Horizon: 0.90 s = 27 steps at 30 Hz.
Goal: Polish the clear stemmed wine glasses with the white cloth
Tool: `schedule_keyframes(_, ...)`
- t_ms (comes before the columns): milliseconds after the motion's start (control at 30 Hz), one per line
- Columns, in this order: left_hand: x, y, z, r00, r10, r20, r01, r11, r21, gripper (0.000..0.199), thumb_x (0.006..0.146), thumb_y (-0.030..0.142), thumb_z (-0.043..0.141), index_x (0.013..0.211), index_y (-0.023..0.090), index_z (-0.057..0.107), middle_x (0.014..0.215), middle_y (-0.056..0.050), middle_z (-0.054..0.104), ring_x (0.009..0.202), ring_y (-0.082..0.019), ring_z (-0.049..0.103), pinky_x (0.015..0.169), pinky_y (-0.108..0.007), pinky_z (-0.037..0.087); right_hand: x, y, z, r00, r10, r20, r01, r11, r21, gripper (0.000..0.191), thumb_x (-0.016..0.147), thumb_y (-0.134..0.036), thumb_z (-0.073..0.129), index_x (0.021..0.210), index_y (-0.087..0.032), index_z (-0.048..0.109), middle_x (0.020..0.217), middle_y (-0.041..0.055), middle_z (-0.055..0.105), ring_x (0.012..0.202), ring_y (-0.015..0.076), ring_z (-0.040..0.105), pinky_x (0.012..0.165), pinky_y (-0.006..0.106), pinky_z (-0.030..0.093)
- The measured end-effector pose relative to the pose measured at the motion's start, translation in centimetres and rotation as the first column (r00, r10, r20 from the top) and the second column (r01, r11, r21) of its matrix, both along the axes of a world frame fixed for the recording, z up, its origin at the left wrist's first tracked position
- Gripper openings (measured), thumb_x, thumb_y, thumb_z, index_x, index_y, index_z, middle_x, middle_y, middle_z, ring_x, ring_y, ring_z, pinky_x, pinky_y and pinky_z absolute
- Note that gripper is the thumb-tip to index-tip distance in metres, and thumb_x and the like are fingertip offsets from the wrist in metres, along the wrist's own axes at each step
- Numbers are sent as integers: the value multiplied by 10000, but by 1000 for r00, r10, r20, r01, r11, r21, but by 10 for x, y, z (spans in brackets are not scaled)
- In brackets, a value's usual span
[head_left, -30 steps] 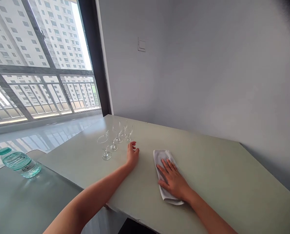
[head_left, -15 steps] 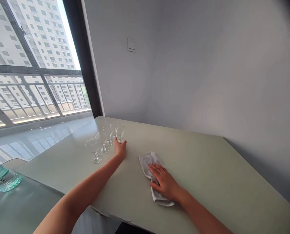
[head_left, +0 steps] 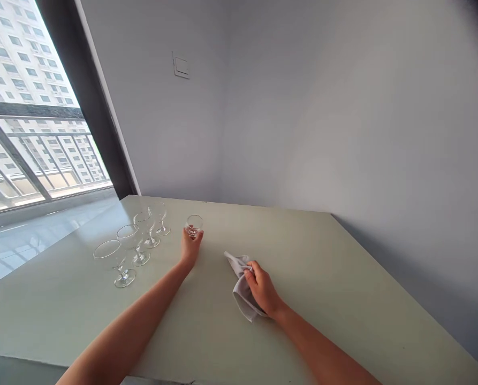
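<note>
My left hand point(head_left: 190, 250) is closed around the lower part of a clear stemmed glass point(head_left: 194, 221), apart from the other glasses. Its stem and foot are mostly hidden by my fingers. My right hand point(head_left: 263, 287) grips a crumpled pale grey cloth point(head_left: 244, 299), bunched between thumb and fingers over the tabletop. Left of my left hand, several similar glasses stand upright in a slanting row; the nearest glass point(head_left: 123, 277) is at the front left, and the farthest glass point(head_left: 163, 230) stands closest to the held one.
The pale green table point(head_left: 343, 299) reaches back to a grey wall point(head_left: 323, 107) bearing a light switch point(head_left: 181, 67). At the left, a dark-framed window point(head_left: 74, 64) looks onto railings and tall buildings.
My left hand has taken hold of a glass and moved it right, away from the row. My right hand, earlier flat on the cloth, has gathered it up. The view has turned right.
</note>
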<state>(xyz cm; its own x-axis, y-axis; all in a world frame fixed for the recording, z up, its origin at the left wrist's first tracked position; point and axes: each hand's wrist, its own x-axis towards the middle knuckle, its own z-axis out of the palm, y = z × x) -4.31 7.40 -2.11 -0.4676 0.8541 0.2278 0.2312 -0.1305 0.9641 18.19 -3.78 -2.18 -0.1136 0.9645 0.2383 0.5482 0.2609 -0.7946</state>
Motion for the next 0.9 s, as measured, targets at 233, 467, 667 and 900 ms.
schedule_keyframes(233, 41, -30, 3, 930, -330, -162, 318, 943, -96, 440, 719, 446, 547, 1083, 225, 436, 895, -14, 585, 649, -119, 539, 648, -264, 413, 40, 8, 24, 895, -322, -311, 362, 928, 82, 261, 818, -411, 418, 866, -185, 541, 644, -17, 533, 580, 131, 482, 552, 236, 393)
schedule_keyframes(467, 37, -23, -8, 932, -343, -117, 327, 935, -139, 535, 704, 499, 542, 1132, 199, 429, 743, -2, 583, 610, -140, 538, 614, -282, 425, 44, -37, 43, 991, -62, 118, 31, 970, 242, 226, 814, -326, 488, 984, -232, 602, 1027, 70, 624, 994, 225, 531, 873, 378, 392)
schedule_keyframes(667, 36, -22, -6, 921, -385, -55, 376, 917, -130, 459, 723, 470, 517, 1097, 219, 425, 898, -24, 585, 607, -116, 541, 586, -268, 438, 60, -94, 58, 900, -198, -388, 200, 979, -36, 266, 848, -384, 442, 872, -178, 608, 825, 75, 650, 714, 168, 578, 682, 303, 459)
schedule_keyframes(900, 31, -18, -4, 989, -143, 28, 145, 984, -99, 374, 615, 181, 549, 973, 195, 441, 861, -7, 495, 582, -83, 465, 523, -226, 371, 106, -122, 13, 534, -339, -774, 355, 921, -159, 295, 746, -426, 585, 846, -153, 632, 720, 60, 638, 582, 146, 549, 525, 275, 437)
